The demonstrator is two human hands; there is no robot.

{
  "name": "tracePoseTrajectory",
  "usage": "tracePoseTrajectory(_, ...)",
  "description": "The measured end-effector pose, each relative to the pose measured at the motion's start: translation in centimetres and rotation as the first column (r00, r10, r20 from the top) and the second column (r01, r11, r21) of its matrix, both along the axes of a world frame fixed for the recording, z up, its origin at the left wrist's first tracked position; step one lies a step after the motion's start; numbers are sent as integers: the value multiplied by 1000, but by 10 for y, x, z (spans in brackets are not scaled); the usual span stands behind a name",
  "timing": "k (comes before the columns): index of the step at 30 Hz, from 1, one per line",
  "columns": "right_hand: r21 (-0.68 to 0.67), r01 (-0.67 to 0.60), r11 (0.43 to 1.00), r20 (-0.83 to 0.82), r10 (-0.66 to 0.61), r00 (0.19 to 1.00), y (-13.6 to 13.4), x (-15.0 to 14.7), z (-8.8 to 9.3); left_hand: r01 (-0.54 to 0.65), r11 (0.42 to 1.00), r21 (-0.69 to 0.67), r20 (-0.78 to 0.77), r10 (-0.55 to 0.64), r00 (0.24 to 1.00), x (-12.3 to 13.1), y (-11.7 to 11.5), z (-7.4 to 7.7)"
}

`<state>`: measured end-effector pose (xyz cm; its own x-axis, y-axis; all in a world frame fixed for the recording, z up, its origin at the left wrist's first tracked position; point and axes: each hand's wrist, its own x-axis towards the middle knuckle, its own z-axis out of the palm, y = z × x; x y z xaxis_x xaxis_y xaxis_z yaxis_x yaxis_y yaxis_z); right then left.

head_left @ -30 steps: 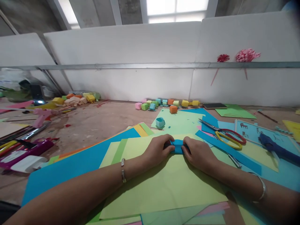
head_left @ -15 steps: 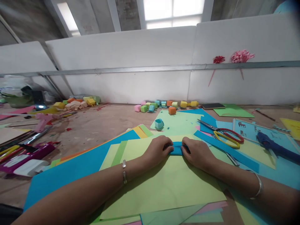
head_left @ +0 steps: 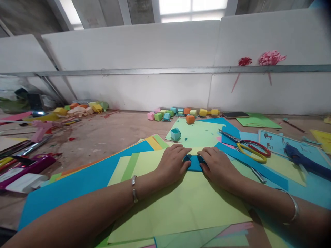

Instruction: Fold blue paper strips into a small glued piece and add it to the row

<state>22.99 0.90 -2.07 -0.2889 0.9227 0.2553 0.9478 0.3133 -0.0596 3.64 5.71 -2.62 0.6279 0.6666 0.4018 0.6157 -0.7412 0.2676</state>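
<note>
A: Step in hand?
B: Folding or creasing, I'd say. Left hand and right hand: thumb and fingers narrowed round one end each of a small folded bright-blue paper piece. Can't tell how hard they press.
A: Where's the piece?
B: Between the hands, near the far edge of a large pale yellow-green paper sheet.
A: Next move calls for?
B: Probably both ends level, fold edges lined up.
A: Around it?
B: Light-blue open paper cup past the sheet's far edge; orange paper cube beyond, toward the brown tabletop's far edge. Red-and-yellow-handled metal scissors and long flat blue paper strip off to the right.
A: In the way?
B: Nothing blocks the piece; loose sheets underneath might slide.
</note>
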Motion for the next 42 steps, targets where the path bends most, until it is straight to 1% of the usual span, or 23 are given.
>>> tracePoseTrajectory(3, -33, -12, 999, -60, 10, 998, 0, 1, 2, 33, 999, -9, -16, -33, 999, -1, 0, -1)
tracePoseTrajectory(8, -21, -29, 999, -243, 22, 970, 2, 5, 2, 59, 986, -153, 97, -45, 994, 0, -1, 1)
tracePoseTrajectory(11, -9, -61, 998, -274, 56, 960, 2, 7, 1, 92, 981, -172, 99, -76, 992, 1, -1, 1)
tracePoseTrajectory(13, 85, -108, 991, -184, 122, 975, 1, 7, 1, 106, 988, -114, 57, -100, 993, 1, -2, 1)
tracePoseTrajectory(15, 210, -212, 954, 9, 215, 977, -3, 4, 2, 126, 992, 11, -38, -125, 991, 0, -3, 2)
tracePoseTrajectory(17, 292, -332, 897, 219, 276, 936, -10, 1, 3, 183, 970, 163, -172, -154, 973, 0, -5, 4)
tracePoseTrajectory(19, 318, -402, 858, 352, 287, 891, -18, -3, 4, 265, 925, 273, -297, -181, 938, 0, -8, 9)
tracePoseTrajectory(22, 331, -396, 856, 406, 249, 879, -30, -9, 4, 344, 878, 334, -395, -201, 896, 1, -14, 14)
tracePoseTrajectory(24, 337, -379, 862, 414, 226, 882, -35, -11, 2, 358, 876, 324, -410, -210, 887, 0, -17, 15)
tracePoseTrajectory(26, 341, -365, 866, 440, 196, 876, -37, -13, 0, 344, 898, 275, -368, -232, 900, -1, -18, 13)
tracePoseTrajectory(27, 345, -363, 866, 455, 184, 871, -36, -13, -1, 325, 916, 236, -305, -248, 919, -1, -18, 12)
tracePoseTrajectory(29, 376, -349, 858, 461, 153, 874, -33, -11, 0, 254, 958, 135, -51, -249, 967, -2, -14, 8)
tracePoseTrajectory(30, 413, -336, 846, 445, 135, 885, -31, -9, 1, 205, 977, 52, 129, -210, 969, -2, -11, 7)
tracePoseTrajectory(31, 468, -320, 824, 414, 116, 903, -28, -7, 3, 165, 984, -65, 316, -137, 939, -1, -9, 7)
tracePoseTrajectory(32, 530, -300, 793, 374, 99, 922, -25, -5, 6, 153, 965, -213, 484, -31, 874, 0, -7, 7)
tracePoseTrajectory(33, 594, -279, 755, 334, 85, 939, -22, -3, 9, 179, 908, -378, 605, 96, 791, 2, -7, 7)
tracePoseTrajectory(34, 651, -266, 710, 301, 80, 950, -20, -2, 12, 246, 812, -529, 669, 221, 709, 4, -8, 8)
tracePoseTrajectory(35, 696, -264, 668, 282, 84, 956, -18, -1, 15, 342, 694, -634, 698, 323, 640, 7, -12, 9)
tracePoseTrajectory(36, 724, -271, 634, 276, 93, 957, -18, 0, 17, 449, 568, -690, 705, 385, 596, 10, -18, 10)
tracePoseTrajectory(37, 740, -289, 608, 284, 107, 953, -18, -1, 20, 547, 471, -693, 720, 400, 567, 13, -25, 11)
tracePoseTrajectory(39, 745, -337, 576, 318, 138, 938, -22, -4, 23, 693, 381, -612, 788, 373, 491, 19, -41, 12)
tracePoseTrajectory(40, 739, -368, 564, 340, 159, 927, -25, -7, 24, 735, 339, -587, 802, 367, 471, 22, -49, 12)
tracePoseTrajectory(42, 717, -439, 541, 380, 224, 897, -31, -12, 24, 767, 276, -580, 784, 445, 432, 26, -57, 13)
